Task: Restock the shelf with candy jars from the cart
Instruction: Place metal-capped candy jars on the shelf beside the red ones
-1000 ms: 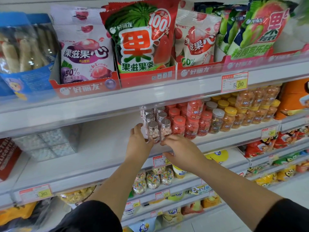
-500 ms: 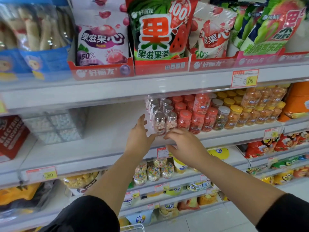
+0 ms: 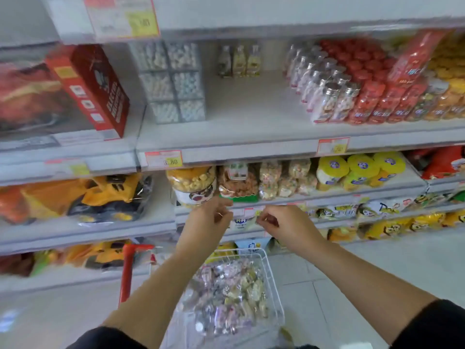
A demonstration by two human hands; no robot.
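Note:
Rows of small silver-capped candy jars stand on the white shelf, at the right of a bare stretch. Below, a white wire cart basket holds several more candy jars in a heap. My left hand and my right hand hang in the air above the cart, in front of the lower shelves. Both have loosely curled fingers and hold nothing that I can make out. The picture is blurred by motion.
Red-capped jars and orange jars fill the shelf to the right. A clear stacked box and a red carton stand left. Three small bottles sit at the back. The cart's red handle is at the left.
Both hands have left the silver-capped jars on the shelf and dropped down to above the cart. The view has tilted downward, bringing the cart into sight.

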